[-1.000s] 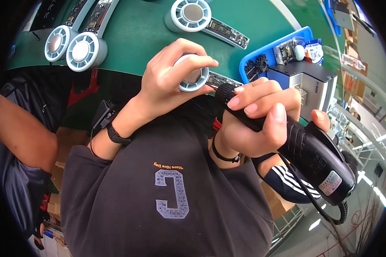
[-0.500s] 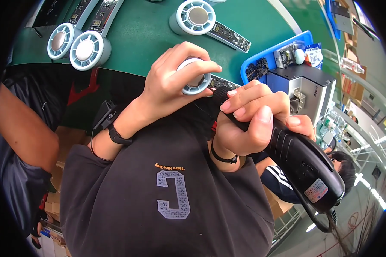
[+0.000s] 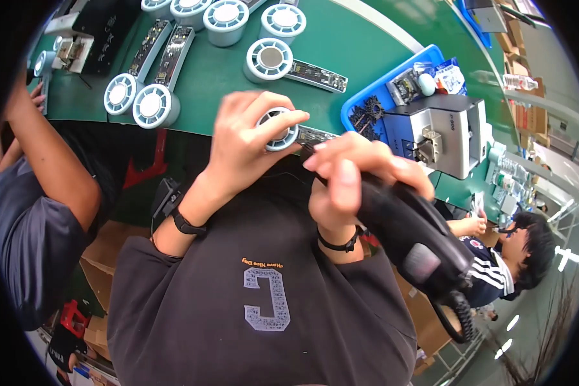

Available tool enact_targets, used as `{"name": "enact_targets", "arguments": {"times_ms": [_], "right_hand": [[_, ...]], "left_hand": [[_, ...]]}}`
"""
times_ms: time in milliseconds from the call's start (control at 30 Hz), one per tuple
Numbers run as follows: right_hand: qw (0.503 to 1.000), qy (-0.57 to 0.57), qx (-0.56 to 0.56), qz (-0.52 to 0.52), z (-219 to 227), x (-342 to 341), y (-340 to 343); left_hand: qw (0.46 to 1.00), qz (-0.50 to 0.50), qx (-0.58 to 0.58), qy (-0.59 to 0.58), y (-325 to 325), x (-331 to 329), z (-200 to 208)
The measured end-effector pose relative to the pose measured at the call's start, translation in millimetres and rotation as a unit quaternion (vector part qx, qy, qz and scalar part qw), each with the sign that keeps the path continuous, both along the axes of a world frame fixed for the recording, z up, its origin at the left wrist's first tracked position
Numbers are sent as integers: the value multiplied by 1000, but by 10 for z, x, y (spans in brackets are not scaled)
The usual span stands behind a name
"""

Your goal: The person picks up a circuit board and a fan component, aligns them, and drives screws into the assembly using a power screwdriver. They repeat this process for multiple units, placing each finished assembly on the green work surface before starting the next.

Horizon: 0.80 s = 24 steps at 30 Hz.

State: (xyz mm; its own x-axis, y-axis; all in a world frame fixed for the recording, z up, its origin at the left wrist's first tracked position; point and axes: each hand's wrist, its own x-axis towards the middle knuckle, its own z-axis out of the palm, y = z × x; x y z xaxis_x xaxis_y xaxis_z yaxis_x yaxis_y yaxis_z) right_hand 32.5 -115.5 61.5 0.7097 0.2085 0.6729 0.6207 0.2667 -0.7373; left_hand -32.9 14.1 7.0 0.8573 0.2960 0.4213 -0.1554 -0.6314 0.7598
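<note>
My left hand is closed round the pale blue round head of a handheld fan, which has a spoked ring and a metallic centre. From that head its handle with an exposed circuit board runs to the right. My right hand grips a black corded electric screwdriver, blurred by motion. The screwdriver's nose is close to the near end of the board, by the fan head. Whether its tip touches a screw there, I cannot tell.
Several similar fans lie on the green table. A blue tray holds black small parts and packets; beside it stands a grey-and-black machine. Co-workers sit at left and right. A coiled cable hangs from the screwdriver.
The view has shifted, showing more of the table and of both co-workers. My hands keep their holds on the fan and the screwdriver, whose body now hangs lower and is blurred.
</note>
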Motion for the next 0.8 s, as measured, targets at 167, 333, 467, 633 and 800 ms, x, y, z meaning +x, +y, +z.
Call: {"name": "enact_targets", "arguments": {"times_ms": [167, 333, 467, 633, 800], "right_hand": [[975, 2, 218, -39, 358, 62, -306], [966, 78, 234, -76, 234, 76, -613], [973, 102, 204, -41, 134, 67, -710], [978, 107, 173, -53, 49, 86, -825], [970, 155, 175, -61, -22, 163, -897]], "left_hand": [[953, 81, 292, 23, 59, 90, 208], [891, 30, 446, 77, 10, 345, 472], [899, -96, 417, 95, 77, 643, 335], [918, -149, 365, 50, 224, 686, 584], [912, -63, 401, -58, 425, 1041, 1630]]}}
